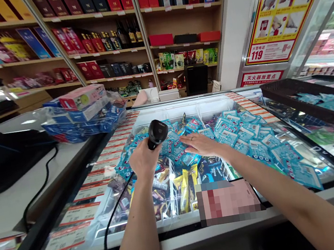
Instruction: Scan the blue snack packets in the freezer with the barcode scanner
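My left hand point(143, 159) is wrapped round the handle of a black barcode scanner point(158, 131), its head tilted up above the freezer. A black cord point(112, 218) hangs down along my left forearm. My right hand point(200, 144) lies with fingers stretched out over small blue packets point(176, 151), seeming to touch them. Many more blue packets point(248, 137) are spread in a loose pile to the right on the glass freezer top point(108, 235). Below the glass, yellow-wrapped items point(183, 190) lie in white wire baskets. What is under my right palm is hidden.
A plastic-wrapped stack of boxes point(79, 113) stands at the left on a counter point(27, 126). A dark tray point(317, 97) with blue packets sits at the right. A blurred flat object point(229, 199) lies at the front edge. Shelves point(101, 53) line the back.
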`<state>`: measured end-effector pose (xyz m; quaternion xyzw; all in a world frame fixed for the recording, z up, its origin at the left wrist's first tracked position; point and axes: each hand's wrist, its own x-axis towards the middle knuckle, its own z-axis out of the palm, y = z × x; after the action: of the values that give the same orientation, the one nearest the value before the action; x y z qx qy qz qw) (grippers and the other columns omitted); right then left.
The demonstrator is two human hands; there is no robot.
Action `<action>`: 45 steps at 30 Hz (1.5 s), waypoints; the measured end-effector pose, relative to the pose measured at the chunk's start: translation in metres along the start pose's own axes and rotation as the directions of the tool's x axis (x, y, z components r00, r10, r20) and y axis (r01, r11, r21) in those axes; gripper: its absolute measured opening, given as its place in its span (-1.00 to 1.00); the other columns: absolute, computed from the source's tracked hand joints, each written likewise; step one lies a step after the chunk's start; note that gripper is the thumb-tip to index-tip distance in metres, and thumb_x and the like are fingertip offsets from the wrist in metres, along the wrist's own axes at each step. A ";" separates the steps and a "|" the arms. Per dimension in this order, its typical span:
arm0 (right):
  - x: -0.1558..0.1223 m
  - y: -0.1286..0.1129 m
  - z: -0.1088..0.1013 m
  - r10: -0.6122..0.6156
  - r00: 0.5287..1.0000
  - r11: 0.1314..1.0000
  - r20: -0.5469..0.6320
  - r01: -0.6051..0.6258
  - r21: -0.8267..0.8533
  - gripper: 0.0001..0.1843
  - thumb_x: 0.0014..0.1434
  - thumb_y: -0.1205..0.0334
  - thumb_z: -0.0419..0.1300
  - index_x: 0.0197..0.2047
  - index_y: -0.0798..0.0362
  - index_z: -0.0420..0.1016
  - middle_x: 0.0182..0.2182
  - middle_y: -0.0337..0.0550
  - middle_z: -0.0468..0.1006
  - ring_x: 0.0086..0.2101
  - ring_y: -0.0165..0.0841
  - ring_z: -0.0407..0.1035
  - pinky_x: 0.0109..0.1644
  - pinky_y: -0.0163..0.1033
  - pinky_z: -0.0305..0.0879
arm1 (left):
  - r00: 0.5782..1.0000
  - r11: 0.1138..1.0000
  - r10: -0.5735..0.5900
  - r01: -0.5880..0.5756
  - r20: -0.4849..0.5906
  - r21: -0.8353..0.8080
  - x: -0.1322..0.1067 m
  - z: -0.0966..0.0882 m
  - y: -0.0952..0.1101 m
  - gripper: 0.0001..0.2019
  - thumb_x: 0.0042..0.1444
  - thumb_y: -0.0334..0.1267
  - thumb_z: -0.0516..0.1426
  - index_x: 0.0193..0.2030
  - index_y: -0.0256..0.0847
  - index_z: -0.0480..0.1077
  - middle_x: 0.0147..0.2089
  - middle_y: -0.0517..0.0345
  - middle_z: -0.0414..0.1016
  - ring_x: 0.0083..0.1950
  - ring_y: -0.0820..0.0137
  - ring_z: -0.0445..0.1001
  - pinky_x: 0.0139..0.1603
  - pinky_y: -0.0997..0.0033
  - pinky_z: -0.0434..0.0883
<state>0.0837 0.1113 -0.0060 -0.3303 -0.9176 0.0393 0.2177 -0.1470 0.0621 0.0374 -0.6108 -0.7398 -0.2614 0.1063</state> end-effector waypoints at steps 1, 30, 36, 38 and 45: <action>0.001 0.000 0.003 0.007 1.000 1.000 -0.009 -0.008 -0.015 -0.51 0.21 -0.03 -0.03 0.19 -0.13 0.18 0.14 -0.22 0.28 0.08 -0.22 0.18 0.08 -0.05 0.15 | 1.000 1.000 0.003 -0.003 -0.011 0.004 0.000 0.001 -0.001 -0.56 0.05 0.15 -0.05 -0.15 -0.12 0.38 -0.23 0.00 0.50 -0.21 0.17 0.45 -0.38 0.37 0.23; -0.033 0.044 -0.006 0.584 0.741 0.809 -0.333 -0.497 0.312 -0.52 0.03 0.11 0.13 0.04 0.02 0.24 -0.18 -0.12 0.45 -0.22 -0.25 0.35 -0.10 -0.10 0.24 | 0.930 0.955 0.290 -0.265 0.225 -0.135 -0.006 0.004 0.016 -0.56 -0.02 0.17 0.02 -0.20 -0.10 0.41 -0.26 0.12 0.53 -0.25 0.29 0.46 -0.46 0.49 0.17; -0.033 0.040 -0.006 0.608 0.713 0.789 -0.349 -0.494 0.365 -0.58 0.04 0.12 0.11 0.00 0.01 0.28 -0.19 -0.12 0.47 -0.30 -0.29 0.34 -0.14 -0.11 0.25 | 0.898 0.940 0.339 -0.310 0.280 -0.144 -0.009 0.007 0.020 -0.56 -0.01 0.17 0.01 -0.16 -0.07 0.42 -0.27 0.12 0.53 -0.26 0.28 0.46 -0.46 0.48 0.18; -0.032 0.041 -0.005 0.615 0.705 0.782 -0.354 -0.486 0.391 -0.58 0.02 0.12 0.13 -0.02 0.01 0.29 -0.18 -0.12 0.46 -0.30 -0.30 0.34 -0.15 -0.14 0.26 | 0.901 0.942 0.335 -0.311 0.274 -0.129 -0.008 0.009 0.020 -0.58 -0.02 0.16 0.02 -0.16 -0.05 0.41 -0.26 0.14 0.53 -0.26 0.27 0.46 -0.47 0.48 0.17; -0.030 0.044 -0.001 0.623 0.680 0.774 -0.387 -0.462 0.434 -0.57 -0.01 0.10 0.16 -0.06 0.03 0.32 -0.21 -0.14 0.48 -0.33 -0.33 0.33 -0.18 -0.17 0.26 | 0.895 0.933 0.359 -0.347 0.264 -0.092 -0.010 0.010 0.021 -0.62 0.00 0.09 0.04 -0.15 -0.06 0.40 -0.25 0.12 0.52 -0.25 0.27 0.46 -0.46 0.47 0.17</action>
<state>0.1303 0.1270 -0.0257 -0.5511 -0.6668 0.1531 0.4778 -0.1225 0.0619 0.0296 -0.7674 -0.6185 -0.1654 0.0345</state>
